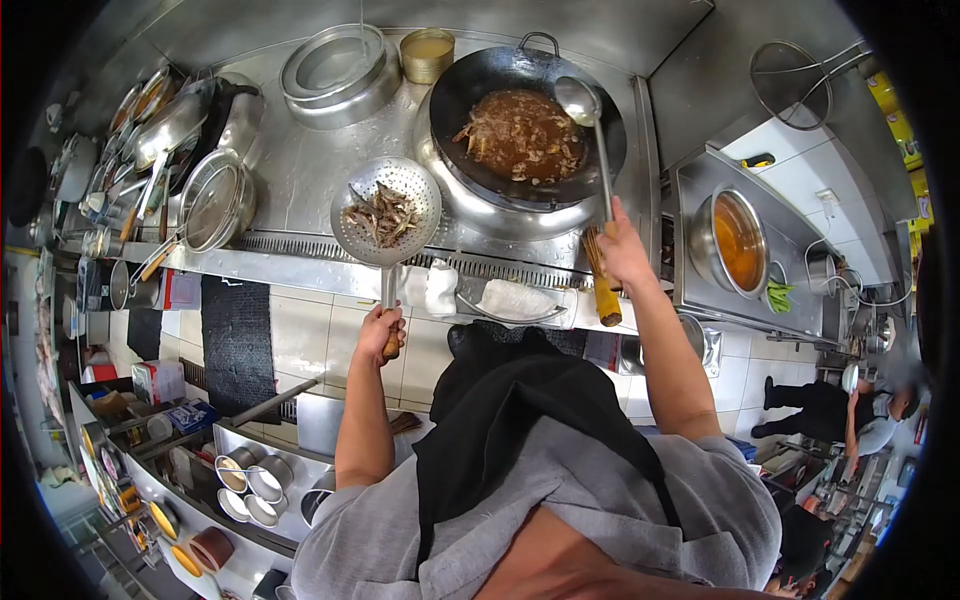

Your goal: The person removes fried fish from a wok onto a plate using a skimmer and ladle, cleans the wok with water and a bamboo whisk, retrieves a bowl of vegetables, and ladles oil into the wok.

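My left hand is closed round the wooden handle of a perforated skimmer. Small browned pieces, perhaps little fish, lie in its bowl, over the steel counter. In my right hand is a long-handled ladle, its bowl at the right inner side of a black wok. Brown liquid with bits in it fills the wok's bottom. A bamboo brush with a yellow handle is right beside my right hand; whether they touch I cannot tell.
Behind the skimmer stand a round metal pot and a tin of cloudy liquid. White cloths lie along the front edge. Strainers crowd the left; a pot of orange liquid stands right. Another person is at far right.
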Action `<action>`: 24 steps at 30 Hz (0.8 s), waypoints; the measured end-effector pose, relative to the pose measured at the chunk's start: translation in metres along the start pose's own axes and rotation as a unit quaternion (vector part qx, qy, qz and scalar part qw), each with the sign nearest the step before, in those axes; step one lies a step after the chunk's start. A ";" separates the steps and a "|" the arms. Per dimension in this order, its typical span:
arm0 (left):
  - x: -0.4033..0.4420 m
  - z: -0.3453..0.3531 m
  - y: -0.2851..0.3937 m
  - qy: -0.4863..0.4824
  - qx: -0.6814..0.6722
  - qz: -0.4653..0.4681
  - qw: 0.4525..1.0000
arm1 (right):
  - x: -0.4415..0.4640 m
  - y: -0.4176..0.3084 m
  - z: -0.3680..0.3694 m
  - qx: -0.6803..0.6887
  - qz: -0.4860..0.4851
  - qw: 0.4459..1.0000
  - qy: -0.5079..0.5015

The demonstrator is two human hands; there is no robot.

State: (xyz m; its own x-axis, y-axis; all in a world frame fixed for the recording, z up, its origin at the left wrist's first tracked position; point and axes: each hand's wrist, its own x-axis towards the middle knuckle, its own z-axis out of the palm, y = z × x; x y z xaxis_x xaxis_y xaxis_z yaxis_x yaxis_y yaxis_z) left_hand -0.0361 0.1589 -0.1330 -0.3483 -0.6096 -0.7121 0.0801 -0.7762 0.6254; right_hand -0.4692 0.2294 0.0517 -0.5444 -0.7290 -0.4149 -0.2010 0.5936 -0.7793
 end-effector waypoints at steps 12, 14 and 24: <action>-0.003 0.018 -0.001 0.003 0.004 0.036 0.999 | -0.024 -0.030 0.040 0.275 0.063 0.944 -0.171; -0.008 0.029 -0.003 0.012 -0.014 0.054 0.998 | -0.025 -0.030 0.043 0.295 0.072 0.936 -0.178; -0.030 0.040 0.019 0.004 0.045 0.075 0.996 | -0.057 -0.055 0.067 0.337 0.094 0.911 -0.219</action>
State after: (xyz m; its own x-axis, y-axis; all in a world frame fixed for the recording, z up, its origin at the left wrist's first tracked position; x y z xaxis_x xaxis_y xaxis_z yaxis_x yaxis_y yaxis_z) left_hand -0.0618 0.1691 -0.0866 -0.3315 -0.7196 -0.6102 0.0473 -0.6586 0.7510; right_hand -0.3729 0.2154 0.0867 -0.1102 -0.7898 -0.6034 0.4880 0.4859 -0.7251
